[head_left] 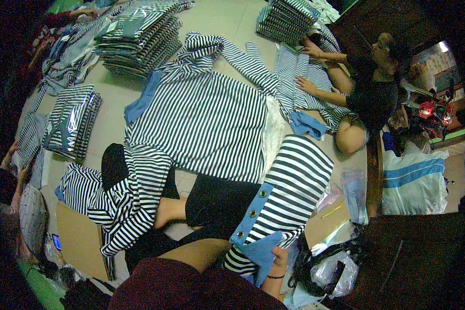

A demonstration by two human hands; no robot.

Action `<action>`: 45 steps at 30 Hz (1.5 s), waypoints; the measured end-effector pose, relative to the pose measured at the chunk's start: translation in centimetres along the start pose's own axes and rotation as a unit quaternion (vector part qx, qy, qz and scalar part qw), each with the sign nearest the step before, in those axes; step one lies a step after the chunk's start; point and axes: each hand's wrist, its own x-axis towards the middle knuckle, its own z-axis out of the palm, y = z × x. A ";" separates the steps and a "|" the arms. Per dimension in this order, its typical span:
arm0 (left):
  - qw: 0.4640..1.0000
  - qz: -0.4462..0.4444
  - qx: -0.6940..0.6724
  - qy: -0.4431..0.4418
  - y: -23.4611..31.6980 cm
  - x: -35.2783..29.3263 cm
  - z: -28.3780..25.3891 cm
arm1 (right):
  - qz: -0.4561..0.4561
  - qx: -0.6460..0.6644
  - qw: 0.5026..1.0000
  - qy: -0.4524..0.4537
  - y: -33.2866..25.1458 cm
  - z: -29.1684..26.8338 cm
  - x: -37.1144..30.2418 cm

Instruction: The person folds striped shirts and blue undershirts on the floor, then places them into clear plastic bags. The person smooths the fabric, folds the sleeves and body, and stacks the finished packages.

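My right hand (279,258), a dark band at its wrist, is closed on the blue denim collar of a black-and-white striped shirt (294,181). Several dark round buttons run down this shirt's blue placket (252,214). From a maroon sleeve my left forearm (204,253) reaches toward the shirt's near edge, where the left hand is hidden by the cloth. Just beyond my dark-clothed legs, a larger striped garment (201,124) lies spread with a blue denim part at its left. Another striped garment (139,181) is bunched over my leg at the left.
Stacks of bagged folded striped garments stand at the back left (137,39), back right (287,21) and left (72,121). At right a co-worker (369,77) has both hands on a striped garment. Cardboard (80,240) lies near left; clear plastic (333,271) near right.
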 end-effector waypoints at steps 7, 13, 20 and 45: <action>1.000 -0.001 -0.008 0.002 -0.2 -0.1 0.0 | 0.007 -0.004 1.000 0.002 0.2 -0.1 0.0; 1.000 -0.001 -0.007 0.000 -0.4 -0.2 0.1 | 0.006 -0.005 1.000 0.000 0.3 -0.4 -0.1; 1.000 -0.004 -0.001 -0.006 -0.3 0.0 0.2 | -0.047 -0.075 0.996 -0.010 0.6 -0.1 -0.8; 1.000 -0.009 0.018 -0.012 -0.4 1.3 0.8 | -0.038 -0.015 0.999 -0.017 1.9 -1.1 0.3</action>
